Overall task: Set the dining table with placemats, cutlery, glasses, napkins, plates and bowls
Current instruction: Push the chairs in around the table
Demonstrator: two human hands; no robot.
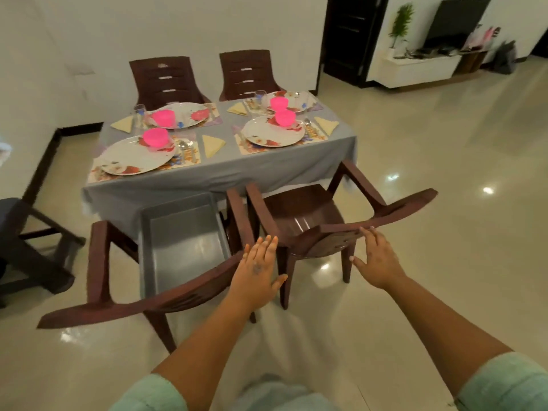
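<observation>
Glossy cream floor tiles, white walls; dining table under a grey cloth sits against the far wall. Four places are laid on it. Near left: floral placemat under a white flowered plate, pink bowl on the plate's far edge, cutlery just right of the plate, folded yellow napkin beside that. Near right: plate with pink bowl, cutlery and napkin to its right. Far left: plate with pink bowl, glass and napkin to its left. Far right: plate and pink bowl, glass beside, partly blurred.

Left hand, fingers straight and together, lies flat on the top rail of the near left chair. Right hand, fingers extended and spread, fingertips touching the top rail of the near right chair; neither hand curls round anything. An empty grey tub stands on the left chair's seat. Two more brown chairs are at the far side. Dark bench at the left edge; TV and plant on a white unit at the back right.
</observation>
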